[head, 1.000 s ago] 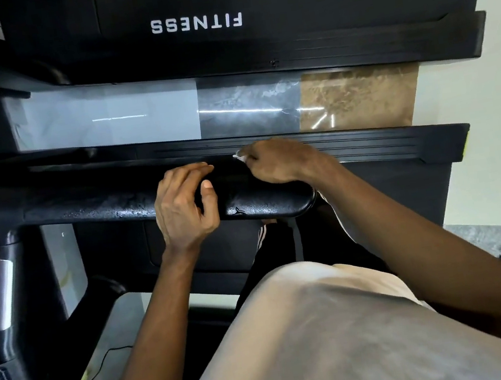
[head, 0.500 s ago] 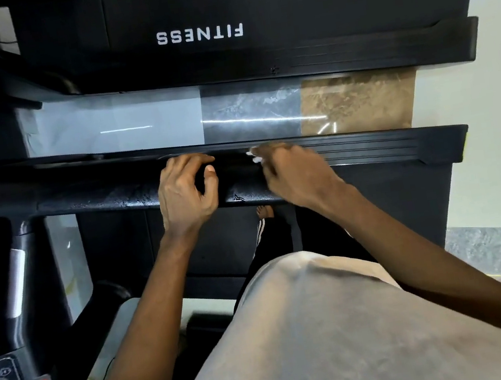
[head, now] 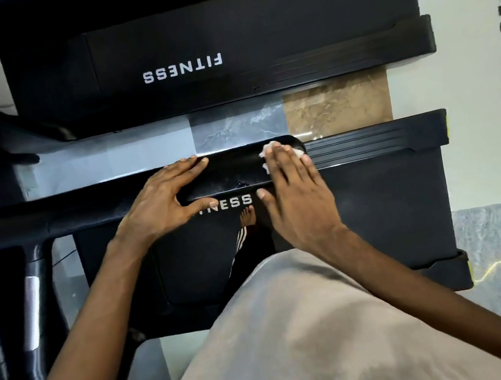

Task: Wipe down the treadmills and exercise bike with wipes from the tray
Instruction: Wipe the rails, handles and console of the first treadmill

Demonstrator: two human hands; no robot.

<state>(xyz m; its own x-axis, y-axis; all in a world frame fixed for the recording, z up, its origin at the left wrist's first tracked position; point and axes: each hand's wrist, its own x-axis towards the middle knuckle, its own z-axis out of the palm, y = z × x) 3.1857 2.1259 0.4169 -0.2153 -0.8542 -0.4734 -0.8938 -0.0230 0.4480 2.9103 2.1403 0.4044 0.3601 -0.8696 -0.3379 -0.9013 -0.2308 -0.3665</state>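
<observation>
Pressure from flat, straight fingers is how the right hand (head: 295, 196) works the white wipe (head: 269, 148), pinning it on the rounded end of the handrail (head: 233, 172) of the near treadmill (head: 374, 203); the thumb is spread off to the near side. The left hand (head: 163, 199) clasps the same rail just beside it, fingers over the far edge and thumb under the near one, probably to steady bar and body against the rubbing. A second treadmill (head: 251, 27) stands beyond.
</observation>
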